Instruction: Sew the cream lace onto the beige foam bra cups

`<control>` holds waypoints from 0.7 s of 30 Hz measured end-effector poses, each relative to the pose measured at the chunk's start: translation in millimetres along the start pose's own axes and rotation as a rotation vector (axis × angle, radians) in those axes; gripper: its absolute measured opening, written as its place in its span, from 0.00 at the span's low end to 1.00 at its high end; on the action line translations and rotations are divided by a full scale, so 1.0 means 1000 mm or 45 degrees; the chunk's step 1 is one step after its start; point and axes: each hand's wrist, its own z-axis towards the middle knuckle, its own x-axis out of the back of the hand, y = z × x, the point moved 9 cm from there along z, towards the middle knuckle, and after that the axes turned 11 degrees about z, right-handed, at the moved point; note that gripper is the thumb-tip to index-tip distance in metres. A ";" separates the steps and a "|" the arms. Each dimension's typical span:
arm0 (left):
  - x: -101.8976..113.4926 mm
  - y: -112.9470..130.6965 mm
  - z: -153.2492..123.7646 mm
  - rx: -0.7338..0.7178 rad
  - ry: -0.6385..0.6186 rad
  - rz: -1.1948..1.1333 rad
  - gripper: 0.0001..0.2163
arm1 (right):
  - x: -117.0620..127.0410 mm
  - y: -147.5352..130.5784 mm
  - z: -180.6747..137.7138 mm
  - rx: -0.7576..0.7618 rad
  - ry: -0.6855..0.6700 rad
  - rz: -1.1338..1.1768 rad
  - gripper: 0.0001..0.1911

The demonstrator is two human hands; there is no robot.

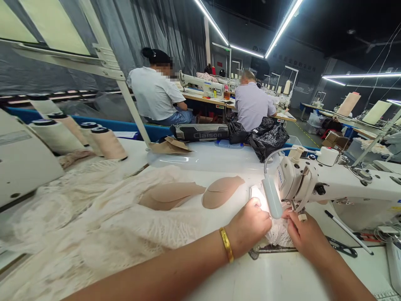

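My left hand (250,223), with a gold bracelet (226,244) at the wrist, is closed on the left edge of a piece of white lace fabric (278,235). On the lace's other side, the fingers of my right hand (305,232) are bent together and grip it close to the needle area of a white sewing machine (294,179). A lit lamp (272,198) on a bendy neck hangs between the hands and covers part of the lace. Two beige bra cups (222,192) lie on the table left of my hands.
A heap of cream lace (94,234) spreads over the left side. Thread cones (108,143) stand behind it. Black scissors (341,246) and a pen (349,232) lie right of my right hand. Two co-workers (156,92) sit beyond the table, near a black plastic bag (268,136).
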 end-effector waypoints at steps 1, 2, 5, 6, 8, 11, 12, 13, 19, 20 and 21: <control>0.000 0.000 0.000 0.008 -0.006 0.016 0.10 | 0.001 0.000 0.001 -0.011 0.001 -0.001 0.16; -0.001 0.001 0.000 0.013 -0.017 0.022 0.10 | 0.001 0.000 0.002 -0.019 -0.006 0.000 0.17; -0.003 0.002 0.001 0.012 -0.088 -0.012 0.10 | 0.002 0.001 0.002 -0.048 -0.035 0.014 0.17; -0.002 0.002 0.001 0.016 -0.119 -0.030 0.10 | 0.001 0.001 0.002 -0.049 -0.043 0.029 0.16; 0.000 -0.001 0.001 0.031 -0.192 -0.076 0.09 | 0.001 0.000 0.001 -0.031 -0.048 0.059 0.17; 0.006 -0.008 0.000 0.040 -0.318 -0.188 0.07 | 0.002 -0.004 -0.001 0.015 -0.022 0.051 0.17; 0.009 -0.010 -0.001 0.034 -0.349 -0.218 0.05 | 0.003 -0.007 -0.001 0.037 -0.007 0.033 0.17; 0.013 -0.012 -0.003 0.037 -0.370 -0.234 0.04 | 0.005 -0.011 -0.002 0.065 0.008 0.018 0.17; 0.019 -0.015 -0.009 0.176 -0.488 -0.277 0.19 | -0.002 -0.046 -0.006 0.291 -0.112 0.132 0.21; 0.018 -0.011 -0.009 0.164 -0.505 -0.307 0.19 | -0.004 -0.050 -0.007 0.308 -0.130 0.121 0.25; 0.018 -0.007 -0.008 0.143 -0.514 -0.336 0.17 | -0.006 -0.052 -0.007 0.315 -0.127 0.094 0.29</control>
